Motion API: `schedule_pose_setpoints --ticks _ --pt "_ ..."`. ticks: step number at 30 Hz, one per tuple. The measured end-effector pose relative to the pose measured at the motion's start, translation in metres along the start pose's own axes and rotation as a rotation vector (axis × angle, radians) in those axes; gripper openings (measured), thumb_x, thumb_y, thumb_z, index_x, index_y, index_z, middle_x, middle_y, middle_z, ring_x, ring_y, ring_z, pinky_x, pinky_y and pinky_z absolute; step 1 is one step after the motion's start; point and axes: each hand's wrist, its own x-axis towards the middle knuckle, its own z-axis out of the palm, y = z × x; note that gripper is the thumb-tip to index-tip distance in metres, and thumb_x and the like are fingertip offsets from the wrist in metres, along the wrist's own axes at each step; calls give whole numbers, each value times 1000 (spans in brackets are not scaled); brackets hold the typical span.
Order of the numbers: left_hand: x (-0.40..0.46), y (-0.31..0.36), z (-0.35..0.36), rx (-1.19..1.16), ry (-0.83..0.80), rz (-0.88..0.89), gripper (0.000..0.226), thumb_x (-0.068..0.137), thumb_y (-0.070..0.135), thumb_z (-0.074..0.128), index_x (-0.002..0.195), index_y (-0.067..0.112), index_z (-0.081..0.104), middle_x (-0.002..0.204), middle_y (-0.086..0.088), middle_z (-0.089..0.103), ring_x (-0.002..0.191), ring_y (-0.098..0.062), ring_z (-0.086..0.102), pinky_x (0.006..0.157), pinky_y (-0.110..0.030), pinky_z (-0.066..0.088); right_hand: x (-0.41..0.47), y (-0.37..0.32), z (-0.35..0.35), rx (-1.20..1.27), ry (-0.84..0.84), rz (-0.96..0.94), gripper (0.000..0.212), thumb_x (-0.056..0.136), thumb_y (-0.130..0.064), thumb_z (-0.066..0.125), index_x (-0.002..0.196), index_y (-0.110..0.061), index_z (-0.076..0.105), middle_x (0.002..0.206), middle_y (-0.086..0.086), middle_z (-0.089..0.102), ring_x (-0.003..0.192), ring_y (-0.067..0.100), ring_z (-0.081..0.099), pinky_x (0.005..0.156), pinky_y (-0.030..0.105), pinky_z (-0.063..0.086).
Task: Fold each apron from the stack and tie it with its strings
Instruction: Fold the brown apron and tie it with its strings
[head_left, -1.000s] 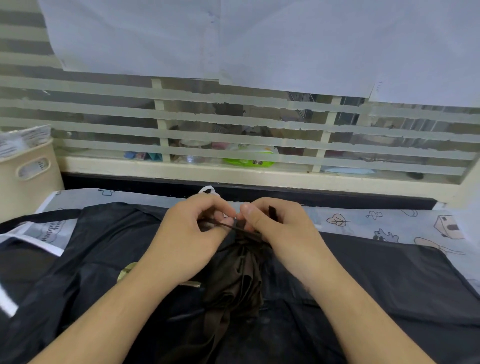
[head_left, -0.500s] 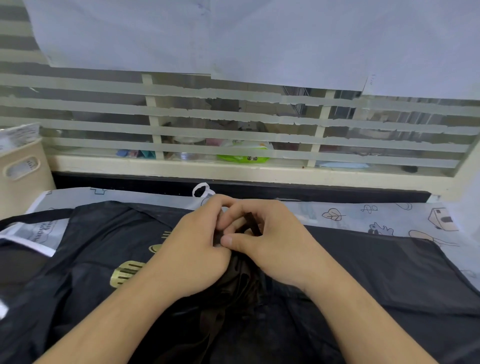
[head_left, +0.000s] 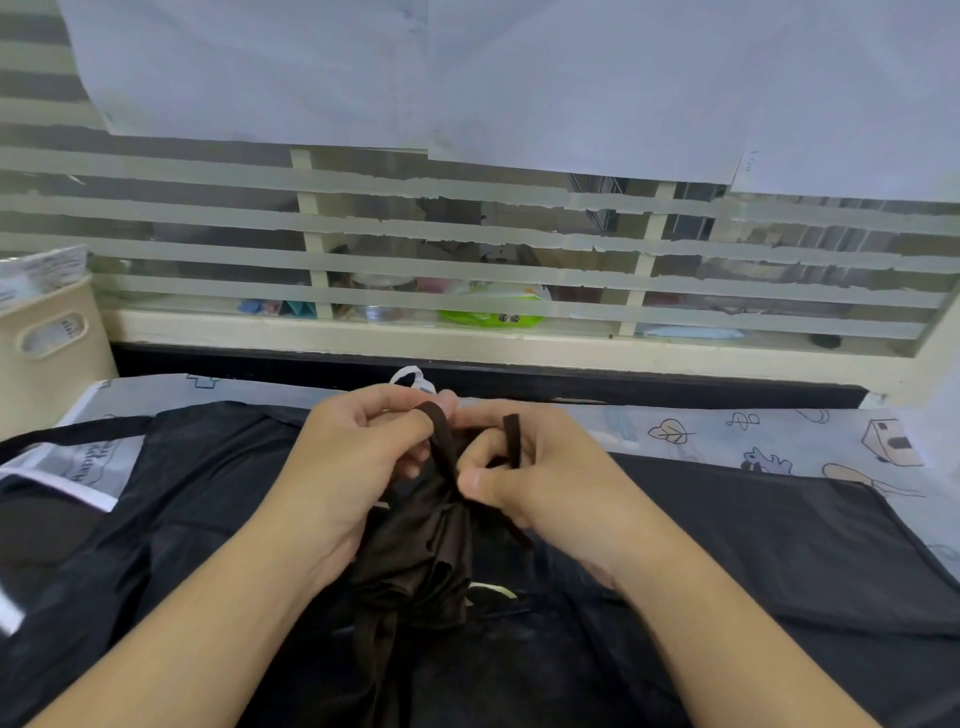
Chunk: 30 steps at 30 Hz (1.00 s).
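A dark brown apron (head_left: 415, 561) is folded into a narrow bundle and stands up between my hands in the middle of the view. My left hand (head_left: 353, 467) pinches a brown apron string (head_left: 441, 441) that loops over the top of the bundle. My right hand (head_left: 530, 467) grips the bundle's top, and a short string end (head_left: 511, 436) sticks up between its fingers. Under both forearms lie flat black aprons (head_left: 727, 545) spread over the table; a bit of gold print (head_left: 493, 590) shows beside the bundle.
A patterned cloth (head_left: 727, 431) covers the table along its far edge. A cream bin (head_left: 47, 353) stands at the far left. Behind is a striped glass window (head_left: 467, 249) with a sill, and paper sheets (head_left: 467, 78) hang above. A white loop (head_left: 410, 376) lies just beyond my hands.
My hands have parted a little since half a second ago. The string loop now stands up over the bundle's top in my left fingers, and a string end pokes out above my right hand.
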Motion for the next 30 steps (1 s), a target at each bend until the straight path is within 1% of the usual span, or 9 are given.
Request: schedule_pose_setpoints --ticks 6,9,12,14,16,18,21,25,30 --pt "-6 0 7 -92 -24 6 24 77 18 85 93 2 75 57 -2 60 46 -10 49 47 -17 43 1 5 11 -13 80 92 17 92 -3 70 94 -16 81 75 -2 65 72 8 60 80 29 50" --pt "-6 1 8 -91 -26 28 32 66 26 88 90 6 77 62 -9 58 49 -15 49 49 -21 44 0 2 18 5 121 91 19 94 -2 65 84 -12 79 69 2 67 66 7 61 74 24 49" --pt "-4 1 5 -57 -38 16 38 67 30 86 95 5 79 58 -1 56 51 -11 48 48 -18 38 1 -1 20 227 193 163 27 96 1 61 77 -10 76 62 5 61 51 10 54 55 21 45" --pt "-5 1 2 -6 -124 3 31 72 25 84 99 9 82 69 0 71 61 -12 60 55 -18 45 3 -1 13 404 276 218 29 95 3 59 74 -11 74 58 4 56 45 12 44 43 19 32" --pt "-8 2 4 86 -204 24 22 82 14 81 103 16 84 95 -4 82 90 -18 77 77 -27 59 4 1 5 435 335 233 30 94 -1 61 70 -14 74 57 3 54 46 12 38 41 22 25" --pt "-12 2 7 138 -200 61 18 86 11 79 101 19 86 100 -4 82 100 -18 78 90 -27 61 3 4 4 378 324 224 33 96 -11 65 64 -16 71 56 2 51 47 12 36 43 23 25" --pt "-14 2 8 154 -157 69 10 86 17 80 92 19 87 94 -5 82 94 -15 78 82 -19 60 1 5 7 341 275 183 30 99 -12 64 70 -10 71 56 2 52 49 9 45 44 18 34" --pt "-8 1 3 139 -84 31 10 87 23 80 93 18 87 88 -7 81 76 -14 64 67 -24 54 2 4 6 310 230 111 31 102 -9 62 74 -9 74 58 2 54 43 2 46 45 10 36" --pt "-8 0 3 182 -114 27 13 87 30 79 89 20 87 85 -4 80 70 -5 61 66 -21 50 3 8 7 288 212 100 31 103 -4 59 75 -9 72 60 2 57 42 2 45 44 12 36"
